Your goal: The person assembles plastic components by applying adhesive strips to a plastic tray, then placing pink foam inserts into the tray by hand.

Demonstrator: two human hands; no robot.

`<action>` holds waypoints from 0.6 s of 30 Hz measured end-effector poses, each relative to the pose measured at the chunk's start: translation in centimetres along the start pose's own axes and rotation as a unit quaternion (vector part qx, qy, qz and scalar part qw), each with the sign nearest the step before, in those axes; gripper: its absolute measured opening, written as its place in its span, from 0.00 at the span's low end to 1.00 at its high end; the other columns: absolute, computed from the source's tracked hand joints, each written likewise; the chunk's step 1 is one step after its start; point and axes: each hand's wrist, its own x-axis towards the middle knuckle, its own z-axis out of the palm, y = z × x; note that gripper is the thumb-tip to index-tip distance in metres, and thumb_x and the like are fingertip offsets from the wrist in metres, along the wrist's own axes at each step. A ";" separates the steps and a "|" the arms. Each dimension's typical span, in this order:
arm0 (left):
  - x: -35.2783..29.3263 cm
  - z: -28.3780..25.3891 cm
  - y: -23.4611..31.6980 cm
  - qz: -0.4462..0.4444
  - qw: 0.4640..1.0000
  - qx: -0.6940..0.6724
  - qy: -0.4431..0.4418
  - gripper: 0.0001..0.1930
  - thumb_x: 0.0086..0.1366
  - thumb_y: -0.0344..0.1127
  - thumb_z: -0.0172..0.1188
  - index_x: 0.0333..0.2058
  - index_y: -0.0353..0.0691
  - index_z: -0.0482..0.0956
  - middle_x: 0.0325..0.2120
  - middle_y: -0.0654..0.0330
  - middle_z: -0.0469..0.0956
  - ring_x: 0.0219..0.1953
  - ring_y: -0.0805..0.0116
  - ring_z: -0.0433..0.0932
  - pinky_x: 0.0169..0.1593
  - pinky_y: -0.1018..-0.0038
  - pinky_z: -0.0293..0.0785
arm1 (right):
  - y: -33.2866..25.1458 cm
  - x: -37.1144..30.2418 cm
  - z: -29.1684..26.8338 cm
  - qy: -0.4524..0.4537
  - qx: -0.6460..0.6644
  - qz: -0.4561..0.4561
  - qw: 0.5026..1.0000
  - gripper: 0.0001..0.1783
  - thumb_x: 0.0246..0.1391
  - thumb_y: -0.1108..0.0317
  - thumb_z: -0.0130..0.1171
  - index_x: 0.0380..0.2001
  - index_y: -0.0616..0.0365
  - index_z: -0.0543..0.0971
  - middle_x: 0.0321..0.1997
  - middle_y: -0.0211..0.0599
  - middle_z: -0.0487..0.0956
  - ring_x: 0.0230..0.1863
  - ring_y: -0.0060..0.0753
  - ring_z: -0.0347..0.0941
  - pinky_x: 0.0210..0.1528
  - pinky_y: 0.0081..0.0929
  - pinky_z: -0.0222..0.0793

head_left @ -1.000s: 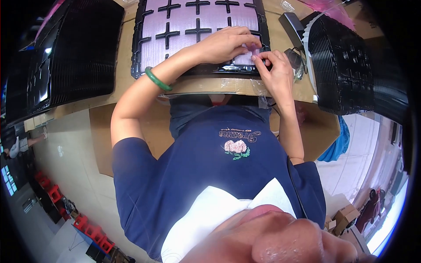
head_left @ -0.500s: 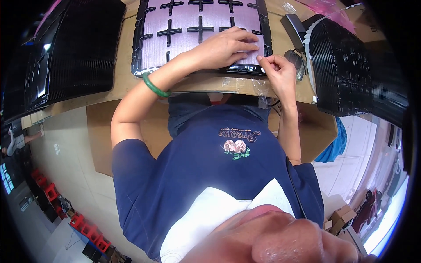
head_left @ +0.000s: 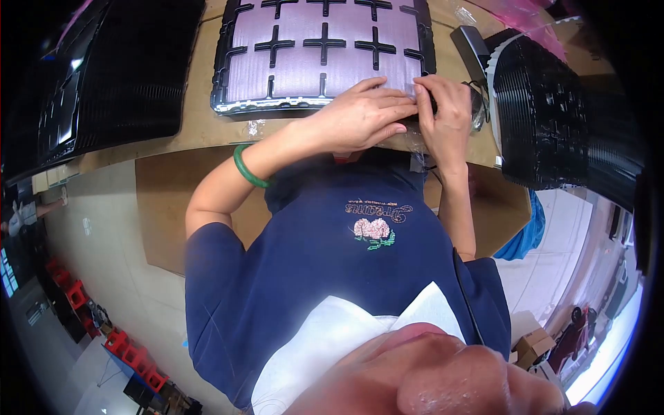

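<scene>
A black plastic tray (head_left: 220, 83) lies on the cardboard-covered table in front of me. Pink foam sheeting (head_left: 297, 76) fills it, with black cross-shaped ridges standing up between. My left hand (head_left: 366, 116), a green bangle on its wrist, reaches across the tray's near right corner. Its fingers are stretched out over the edge there. My right hand (head_left: 446, 111) is at the same corner, thumb and forefinger brought together by the foam's edge. What they pinch, if anything, is hidden. Both hands cover most of that corner.
Stacks of black trays stand on the left (head_left: 138, 76) and right (head_left: 543, 111). A dark box-shaped device (head_left: 470, 45) with cables sits beyond my right hand. Pink plastic film (head_left: 522, 21) lies at the far right. Clear tape (head_left: 413, 142) hangs at the table's front edge.
My left hand has come nearer to me, from on top of the foam to the tray's near edge. My right hand has turned and moved slightly right. The tray appears shifted a little in view.
</scene>
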 end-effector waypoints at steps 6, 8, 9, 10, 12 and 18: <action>-4.4 -3.1 0.2 -0.072 0.991 0.017 0.113 0.14 0.63 0.33 0.60 0.47 0.37 0.79 0.47 0.55 0.80 0.52 0.55 0.77 0.60 0.59 0.69 | 0.1 -0.6 -0.6 -0.056 0.016 -0.061 0.996 0.05 0.51 0.67 0.65 0.32 0.52 0.84 0.39 0.24 0.81 0.45 0.33 0.71 0.48 0.34 0.62; -6.8 -4.8 -0.6 -0.142 0.970 0.121 0.156 0.16 0.62 0.33 0.62 0.48 0.36 0.79 0.47 0.52 0.80 0.51 0.53 0.77 0.57 0.61 0.70 | -0.5 -0.3 -0.6 -0.043 0.006 -0.070 0.997 0.06 0.51 0.66 0.65 0.33 0.54 0.85 0.40 0.24 0.82 0.47 0.34 0.72 0.51 0.36 0.61; -7.5 -5.8 -0.8 -0.170 0.950 0.198 0.171 0.16 0.62 0.33 0.62 0.48 0.35 0.79 0.47 0.52 0.80 0.51 0.52 0.77 0.56 0.61 0.71 | -0.6 -0.3 -0.3 -0.044 0.015 -0.075 0.996 0.06 0.51 0.66 0.65 0.33 0.54 0.85 0.40 0.24 0.82 0.47 0.34 0.72 0.51 0.36 0.61; -8.6 -6.5 -1.1 -0.191 0.940 0.240 0.151 0.16 0.62 0.34 0.62 0.47 0.35 0.79 0.46 0.52 0.80 0.50 0.53 0.77 0.55 0.62 0.72 | -0.4 -0.3 0.1 -0.052 0.024 -0.096 0.994 0.06 0.51 0.66 0.65 0.33 0.54 0.85 0.40 0.25 0.83 0.48 0.35 0.72 0.51 0.36 0.61; -10.5 -7.4 -1.5 -0.218 0.931 0.260 0.133 0.14 0.63 0.35 0.62 0.45 0.35 0.81 0.45 0.53 0.80 0.48 0.56 0.78 0.50 0.65 0.74 | -0.1 -0.2 -0.2 -0.070 0.053 -0.120 0.989 0.06 0.52 0.66 0.65 0.31 0.56 0.86 0.39 0.27 0.83 0.50 0.37 0.73 0.53 0.35 0.62; -12.2 -9.0 -2.0 -0.313 0.895 0.257 0.187 0.08 0.61 0.35 0.63 0.35 0.38 0.83 0.37 0.56 0.80 0.41 0.59 0.77 0.42 0.66 0.73 | 0.1 -0.7 0.8 -0.040 0.091 -0.029 0.995 0.07 0.56 0.65 0.63 0.34 0.56 0.85 0.39 0.29 0.83 0.50 0.37 0.72 0.55 0.32 0.63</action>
